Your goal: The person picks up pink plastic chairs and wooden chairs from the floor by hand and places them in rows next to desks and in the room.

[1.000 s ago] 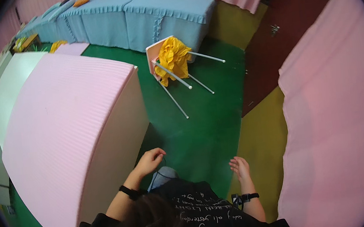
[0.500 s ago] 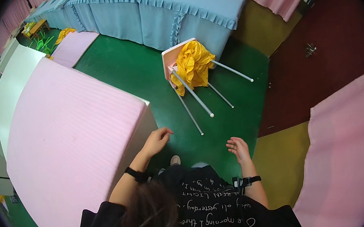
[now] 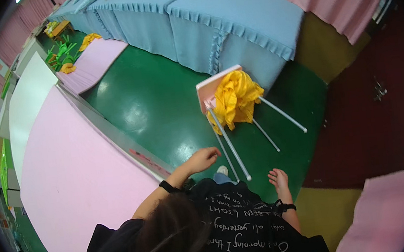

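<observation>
A small table [image 3: 207, 88] with a pale pink top and grey metal legs lies tipped on its side on the green floor, its legs toward me. Crumpled yellow cloth [image 3: 236, 97] is bunched against its underside, among the legs. Beside the nearest leg ends, my left hand [image 3: 203, 160] hangs empty with loosely bent fingers. My right hand [image 3: 279, 179], also empty, has its fingers apart, to the right of those legs. From this view neither hand appears to touch the table.
At my left is a large pink-topped surface [image 3: 73, 169] with a white edge. Beds with blue ruffled covers [image 3: 241, 8] line the far side. A pink mat [image 3: 94, 63] and green chairs [image 3: 62, 51] are far left. Pink fabric [image 3: 393, 211] hangs near right.
I have moved toward the tipped table, so its legs are closer to my hands. Both hands stay empty. The view has shifted, with the table now lower and further right.
</observation>
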A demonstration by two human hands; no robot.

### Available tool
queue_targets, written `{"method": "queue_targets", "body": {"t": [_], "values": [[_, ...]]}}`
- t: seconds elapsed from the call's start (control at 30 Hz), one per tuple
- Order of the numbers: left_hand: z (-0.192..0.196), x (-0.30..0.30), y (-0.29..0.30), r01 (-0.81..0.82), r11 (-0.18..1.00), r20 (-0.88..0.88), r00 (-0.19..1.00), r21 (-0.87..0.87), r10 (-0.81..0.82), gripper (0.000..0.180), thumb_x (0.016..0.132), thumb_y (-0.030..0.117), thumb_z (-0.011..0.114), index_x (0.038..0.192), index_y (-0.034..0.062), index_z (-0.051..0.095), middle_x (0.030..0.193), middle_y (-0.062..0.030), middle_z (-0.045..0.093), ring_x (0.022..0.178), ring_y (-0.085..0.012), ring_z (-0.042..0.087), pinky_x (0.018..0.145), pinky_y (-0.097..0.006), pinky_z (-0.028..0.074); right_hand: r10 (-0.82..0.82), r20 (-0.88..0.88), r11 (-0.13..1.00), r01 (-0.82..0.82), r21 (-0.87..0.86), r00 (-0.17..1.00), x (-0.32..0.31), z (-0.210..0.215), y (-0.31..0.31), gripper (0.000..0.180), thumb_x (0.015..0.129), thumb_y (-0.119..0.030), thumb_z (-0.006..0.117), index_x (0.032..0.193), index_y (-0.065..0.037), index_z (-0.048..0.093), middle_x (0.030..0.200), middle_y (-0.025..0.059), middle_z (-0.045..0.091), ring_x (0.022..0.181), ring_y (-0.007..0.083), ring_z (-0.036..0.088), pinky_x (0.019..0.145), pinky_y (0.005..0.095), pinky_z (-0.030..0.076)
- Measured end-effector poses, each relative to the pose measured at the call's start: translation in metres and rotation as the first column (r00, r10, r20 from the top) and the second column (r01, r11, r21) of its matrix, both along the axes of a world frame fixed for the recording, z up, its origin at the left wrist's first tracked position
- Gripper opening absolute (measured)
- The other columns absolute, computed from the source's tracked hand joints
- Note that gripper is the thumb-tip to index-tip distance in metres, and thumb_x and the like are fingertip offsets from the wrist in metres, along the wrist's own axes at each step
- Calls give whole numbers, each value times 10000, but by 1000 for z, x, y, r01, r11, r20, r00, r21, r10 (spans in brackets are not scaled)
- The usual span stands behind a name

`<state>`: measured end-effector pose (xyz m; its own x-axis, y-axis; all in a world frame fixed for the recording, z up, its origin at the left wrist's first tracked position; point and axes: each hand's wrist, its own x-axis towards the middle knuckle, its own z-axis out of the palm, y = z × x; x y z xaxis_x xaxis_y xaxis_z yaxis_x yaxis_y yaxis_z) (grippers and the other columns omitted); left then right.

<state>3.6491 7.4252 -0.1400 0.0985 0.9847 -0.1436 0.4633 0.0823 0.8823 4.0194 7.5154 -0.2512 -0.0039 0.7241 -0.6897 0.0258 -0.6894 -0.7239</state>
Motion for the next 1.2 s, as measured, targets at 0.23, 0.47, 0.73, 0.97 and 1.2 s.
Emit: {"method": "queue_targets", "body": {"t": [0.23, 0.47, 0.73, 0.97, 1.2], "values": [[-39, -41, 120, -13, 999, 60, 998, -52, 16, 207, 788, 96, 455, 956, 18, 548, 751, -95, 579, 664, -201, 552, 627, -316, 447, 100, 21, 995, -100, -15, 995, -28, -28, 71, 216, 901, -203, 443, 1028, -41, 511, 887, 76, 597, 758, 182, 611, 588, 295, 490], [-139, -103, 244, -12, 884, 249, 958, -468, 145, 204, 791, 90, 451, 956, 38, 560, 721, -42, 561, 638, -137, 537, 570, -261, 428, -47, 95, 985, 62, -163, 994, -37, -43, 82, 295, 860, -254, 522, 1063, -39, 509, 961, 108, 596, 816, 244, 605, 698, 392, 483], [-294, -135, 444, -207, 837, 172, 927, -506, 334, 274, 757, 106, 471, 987, -6, 568, 788, -83, 588, 648, -174, 575, 538, -288, 462, -277, 357, 862, 395, -317, 892, -57, 0, 85, 426, 856, -292, 520, 1185, -30, 451, 1073, 141, 553, 934, 269, 573, 743, 389, 471], [-414, -130, 563, -327, 740, 150, 855, -589, 497, 596, 777, 280, 601, 1242, 2, 352, 850, -117, 578, 687, -197, 572, 534, -326, 484, -414, 325, 825, 502, -260, 850, -89, 6, 108, 323, 857, -224, 497, 1108, -23, 464, 1013, 129, 572, 864, 246, 595, 692, 342, 480], [-389, -62, 653, -405, 538, -24, 814, -740, 581, 1083, 634, 612, 653, 1387, 223, -22, 1262, -199, 373, 972, -373, 520, 662, -527, 497, -642, 251, 676, 690, -260, 724, -118, 22, 67, 303, 855, -164, 492, 1118, -18, 456, 984, 125, 577, 856, 256, 597, 657, 342, 490]]}}
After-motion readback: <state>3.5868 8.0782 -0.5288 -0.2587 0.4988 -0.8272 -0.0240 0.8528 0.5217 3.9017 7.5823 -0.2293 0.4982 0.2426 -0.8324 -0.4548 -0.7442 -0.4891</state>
